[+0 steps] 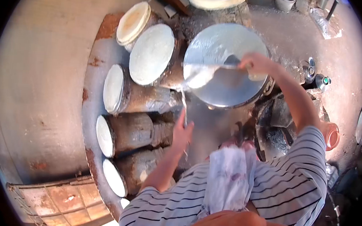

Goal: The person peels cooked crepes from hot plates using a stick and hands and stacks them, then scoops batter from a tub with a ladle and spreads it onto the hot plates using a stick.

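Metal pan (232,96) is sitting in front of you, wide and round, with a glossy grey interior and a pale patch on its left side. Your right hand (255,64) is closing around a blurred tool (231,61) over the pan; its exact shape is not readable. Your left hand (182,133) is gripping a thin pale stick (184,99), fingers narrow around it, near the pan's lower left; the stick's upper end is lying close to the rim.

Just left of the pan, a large pale disc (151,54) is tilting, with a stack of discs (132,23) standing beyond it. Lower left, three white-topped cylinders (138,98) are lying in a row. Farther out, a white bucket (285,2) is standing at top right and an orange jar (331,137) is resting near your right sleeve (306,151).
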A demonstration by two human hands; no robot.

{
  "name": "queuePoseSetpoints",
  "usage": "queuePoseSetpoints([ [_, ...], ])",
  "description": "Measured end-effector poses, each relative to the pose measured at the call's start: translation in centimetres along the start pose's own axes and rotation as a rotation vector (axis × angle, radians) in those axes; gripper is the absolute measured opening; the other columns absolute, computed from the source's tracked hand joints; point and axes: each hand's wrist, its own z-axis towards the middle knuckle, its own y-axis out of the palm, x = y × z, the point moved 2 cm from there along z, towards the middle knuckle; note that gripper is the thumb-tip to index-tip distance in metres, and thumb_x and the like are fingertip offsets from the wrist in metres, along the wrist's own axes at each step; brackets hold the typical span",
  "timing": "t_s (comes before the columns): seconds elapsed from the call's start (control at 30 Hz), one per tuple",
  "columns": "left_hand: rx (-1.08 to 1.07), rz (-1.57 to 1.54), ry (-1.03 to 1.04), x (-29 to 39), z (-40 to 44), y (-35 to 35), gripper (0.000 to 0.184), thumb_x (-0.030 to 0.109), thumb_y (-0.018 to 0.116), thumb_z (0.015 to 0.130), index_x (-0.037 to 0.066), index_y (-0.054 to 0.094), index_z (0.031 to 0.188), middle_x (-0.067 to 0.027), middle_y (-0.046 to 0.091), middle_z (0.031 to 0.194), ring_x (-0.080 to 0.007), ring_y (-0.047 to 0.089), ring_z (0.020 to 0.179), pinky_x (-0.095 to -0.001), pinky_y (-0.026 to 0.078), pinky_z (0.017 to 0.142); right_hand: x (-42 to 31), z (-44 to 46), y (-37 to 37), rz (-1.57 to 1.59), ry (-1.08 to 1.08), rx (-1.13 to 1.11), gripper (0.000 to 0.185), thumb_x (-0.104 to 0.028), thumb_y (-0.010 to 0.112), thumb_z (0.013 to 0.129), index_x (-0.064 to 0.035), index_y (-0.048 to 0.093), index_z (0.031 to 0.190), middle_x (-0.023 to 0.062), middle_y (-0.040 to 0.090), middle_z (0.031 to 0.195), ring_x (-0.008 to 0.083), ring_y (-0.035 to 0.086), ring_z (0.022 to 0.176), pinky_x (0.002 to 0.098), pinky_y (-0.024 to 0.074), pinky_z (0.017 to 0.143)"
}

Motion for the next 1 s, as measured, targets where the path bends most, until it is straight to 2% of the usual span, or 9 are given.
queuePoseSetpoints([
  [0.17,-0.174,0.114,0.067,0.3,-1.9,-0.3,0.060,0.006,0.051,0.091,0.010,0.024,0.145,0.0035,0.040,0.051,-0.0063,0.038,0.037,-0.0228,0.033,0.034,-1.2,-6.8,-1.0,0.063,0.560,0.099,0.034,-0.002,0.068,0.067,-0.0069,0.068,0.100,0.0086,0.064,0.091,0.0199,0.061,0.085,0.0326,0.0479,0.072],
  [0.3,-0.090,0.353,0.193,-2.6,0.2,0.9,0.052,0.016,0.054,0.091,0.012,0.038,0.140,-0.0059,0.061,0.076,-0.0130,0.050,0.053,-0.0307,0.045,0.052,-3.3,-6.9,5.0,-0.264,-0.009,0.271,0.032,0.003,0.062,0.070,-0.0094,0.069,0.099,0.0088,0.062,0.097,0.0235,0.059,0.083,0.0373,0.0496,0.077],
  [0.37,-0.120,0.372,0.296,-3.7,-1.2,-0.6,0.053,0.012,0.057,0.089,0.007,0.040,0.138,-0.0122,0.059,0.116,-0.0180,0.057,0.096,-0.0296,0.046,0.082,-6.6,-10.3,7.8,-0.440,0.104,0.276,0.032,0.004,0.061,0.070,-0.0111,0.068,0.097,0.0077,0.061,0.096,0.0266,0.059,0.090,0.0393,0.0503,0.080],
  [0.43,-0.160,0.281,0.583,-4.0,-2.5,-3.5,0.055,0.009,0.058,0.088,0.005,0.038,0.139,-0.0138,0.050,0.133,-0.0181,0.051,0.117,-0.0278,0.042,0.094,-11.1,-15.1,9.4,-0.469,0.235,0.290,0.027,0.004,0.062,0.072,-0.0092,0.067,0.095,0.0056,0.064,0.095,0.0219,0.061,0.091,0.0346,0.0508,0.079],
  [0.47,-0.227,0.157,0.414,-2.3,-2.4,-5.8,0.057,0.006,0.058,0.086,0.003,0.037,0.139,-0.0162,0.037,0.143,-0.0190,0.030,0.134,-0.0279,0.031,0.104,-12.2,-15.1,11.7,-0.118,0.361,0.501,0.029,0.004,0.061,0.073,-0.0086,0.065,0.099,0.0055,0.065,0.096,0.0187,0.061,0.089,0.0311,0.0504,0.076],
  [0.53,-0.114,0.173,0.362,1.9,-1.9,-9.7,0.054,0.009,0.053,0.091,0.002,0.033,0.140,-0.0020,0.060,0.078,-0.0078,0.057,0.067,-0.0213,0.047,0.057,-15.0,-10.9,17.9,0.474,0.477,0.715,0.037,0.004,0.058,0.079,-0.0054,0.057,0.115,0.0071,0.065,0.099,0.0106,0.060,0.081,0.0224,0.0482,0.070],
  [0.57,-0.115,0.064,0.654,2.8,-0.5,-10.4,0.056,0.009,0.051,0.092,0.004,0.027,0.143,0.0058,0.042,0.058,-0.0019,0.036,0.044,-0.0205,0.033,0.039,-17.4,-6.3,20.5,0.739,0.535,0.716,0.045,0.003,0.056,0.080,-0.0073,0.049,0.124,0.0083,0.065,0.098,0.0116,0.060,0.078,0.0223,0.0476,0.065],
  [0.73,-0.308,-0.326,0.595,3.8,-0.2,-15.2,0.064,0.003,0.041,0.094,0.016,0.008,0.148,0.0015,0.036,0.054,-0.0058,0.032,0.038,-0.0230,0.030,0.034,-13.5,11.1,37.7,0.960,0.518,0.999,0.031,-0.011,0.052,0.089,-0.0084,0.044,0.120,0.0077,0.063,0.083,0.0097,0.049,0.049,0.0232,0.0377,0.043],
  [1.0,-0.409,-0.429,0.520,2.2,-0.5,-21.1,0.065,0.006,0.044,0.094,0.014,0.007,0.148,0.0022,0.035,0.053,-0.0052,0.029,0.037,-0.0230,0.028,0.034,-18.6,6.1,42.4,1.030,0.599,1.322,0.032,-0.017,0.050,0.094,-0.0158,0.043,0.125,-0.0024,0.044,0.067,0.0045,0.036,0.046,0.0209,0.0267,0.038],
])
